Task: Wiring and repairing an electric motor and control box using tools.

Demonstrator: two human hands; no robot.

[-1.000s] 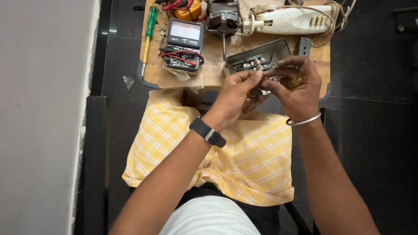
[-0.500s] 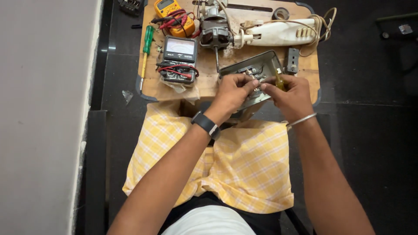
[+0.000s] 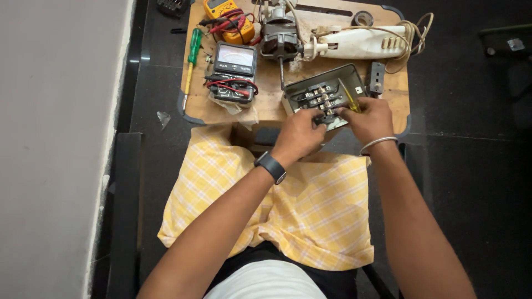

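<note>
A grey metal terminal box [image 3: 324,95], open-topped and rectangular with rows of small brass-and-steel terminals inside, sits at the near edge of a worn wooden board [image 3: 266,105], at about 1 o'clock from the person's lap; its long axis runs from 8 to 2 o'clock. The left hand [image 3: 299,134] pinches a small dark part at the box's near rim, fingers pressed together. The right hand [image 3: 370,117] is closed around a yellow-handled screwdriver [image 3: 349,97] whose tip points toward 11 o'clock into the box. At 10 o'clock lies a black analog meter [image 3: 234,71] with red leads. The board rests over a dark speckled floor [image 3: 471,138]; a yellow checked cloth [image 3: 310,216] covers the lap.
</note>
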